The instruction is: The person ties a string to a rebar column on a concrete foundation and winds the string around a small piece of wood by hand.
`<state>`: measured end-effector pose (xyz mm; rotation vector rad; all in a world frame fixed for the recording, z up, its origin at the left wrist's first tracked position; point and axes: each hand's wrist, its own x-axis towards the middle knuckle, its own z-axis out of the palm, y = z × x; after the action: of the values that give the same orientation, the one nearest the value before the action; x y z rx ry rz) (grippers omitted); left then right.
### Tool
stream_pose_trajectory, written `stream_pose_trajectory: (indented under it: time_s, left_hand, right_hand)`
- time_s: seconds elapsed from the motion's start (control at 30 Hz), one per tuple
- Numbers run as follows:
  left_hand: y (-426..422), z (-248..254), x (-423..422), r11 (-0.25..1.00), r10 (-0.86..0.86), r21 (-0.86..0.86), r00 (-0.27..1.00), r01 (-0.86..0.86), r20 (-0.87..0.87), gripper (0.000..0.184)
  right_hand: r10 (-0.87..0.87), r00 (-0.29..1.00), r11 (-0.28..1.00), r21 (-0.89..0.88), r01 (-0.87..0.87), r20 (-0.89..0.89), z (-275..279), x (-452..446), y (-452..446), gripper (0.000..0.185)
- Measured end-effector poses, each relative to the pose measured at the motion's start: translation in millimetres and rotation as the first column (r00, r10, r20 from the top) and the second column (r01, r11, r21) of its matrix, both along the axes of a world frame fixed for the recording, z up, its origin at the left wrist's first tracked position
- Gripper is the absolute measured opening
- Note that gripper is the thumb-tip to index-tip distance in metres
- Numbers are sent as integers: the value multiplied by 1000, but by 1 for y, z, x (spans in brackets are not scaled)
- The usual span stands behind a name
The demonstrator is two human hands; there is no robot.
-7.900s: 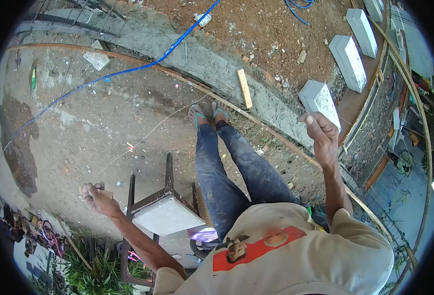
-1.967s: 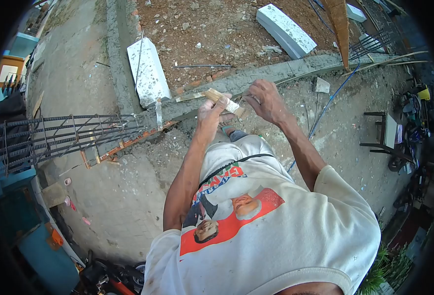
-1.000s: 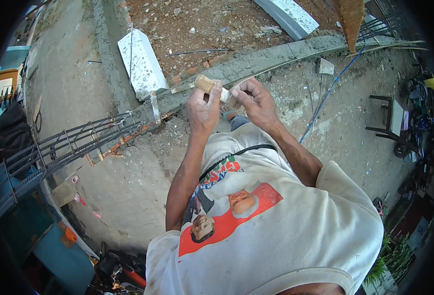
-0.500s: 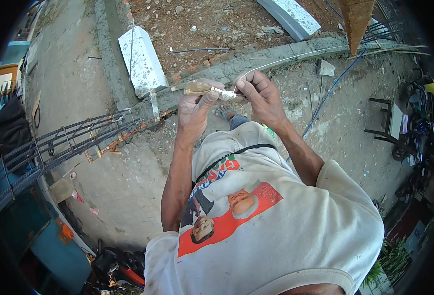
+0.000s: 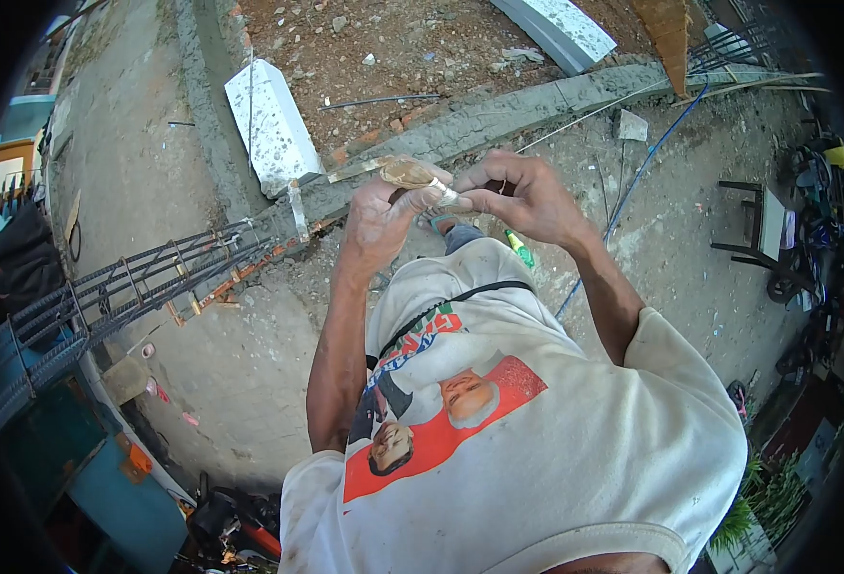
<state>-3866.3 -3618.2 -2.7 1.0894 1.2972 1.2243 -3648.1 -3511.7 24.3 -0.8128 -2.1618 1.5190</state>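
My left hand [image 5: 376, 225] is closed around a flat, brownish wooden piece [image 5: 405, 173], held out in front of my waist. White string [image 5: 444, 192] is wound about its right end, beside my left thumb. My right hand [image 5: 534, 198] has its fingers curled and pinched at that winding, its thumb tip close to the left one. From behind the right hand the free line of string [image 5: 589, 115] runs up and to the right, across the concrete beam. The exact spot where the right fingers grip the string is hidden.
A low concrete beam [image 5: 499, 120] crosses ahead, with white-grey concrete blocks [image 5: 271, 124] by it. A rebar cage [image 5: 125, 277] lies at left. A blue hose [image 5: 647, 172], a green bottle [image 5: 519, 249] and a chair [image 5: 762, 225] are at right. A wooden board [image 5: 669, 43] hangs in at the top.
My right hand has turned and moved slightly right and down against the winding. The string beyond it now runs straighter and lower. The wooden piece has tilted, its right end lower.
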Motion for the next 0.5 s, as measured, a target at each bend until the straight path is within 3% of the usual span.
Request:
stream_pose_trajectory:
  time_s: [0.03,0.1,0.13,0.2,0.37,0.43,0.5]
  left_hand:
    - [1,2,1,999,-40,1,999,40,-23,31]
    - [3,8,3,998,-67,-21,998,67,-17,32]
    - [3,10,4,995,-90,-41,996,89,-9,33]
    - [4,10,9,995,-68,-74,997,70,32,34]
    - [7,-9,25,997,14,-78,992,-4,125,38]
    - [7,-11,30,995,51,-95,950,-23,308,44]
    - [5,-15,36,996,53,-83,940,-27,336,49]
  right_hand:
    - [-3,1000,1000,-1,3,-2,-5,1,2,15]
    - [16,1000,957,-289,-18,-8,-14,6,5,15]
    - [17,1000,957,-289,-19,-8,-12,8,9,15]
    - [62,997,848,-529,-28,47,-5,13,16,9]
    - [122,993,845,-527,-98,11,-20,17,21,11]
    - [131,991,852,-507,-129,-31,-25,16,17,13]
    - [44,999,875,-480,-53,-31,-33,13,12,12]
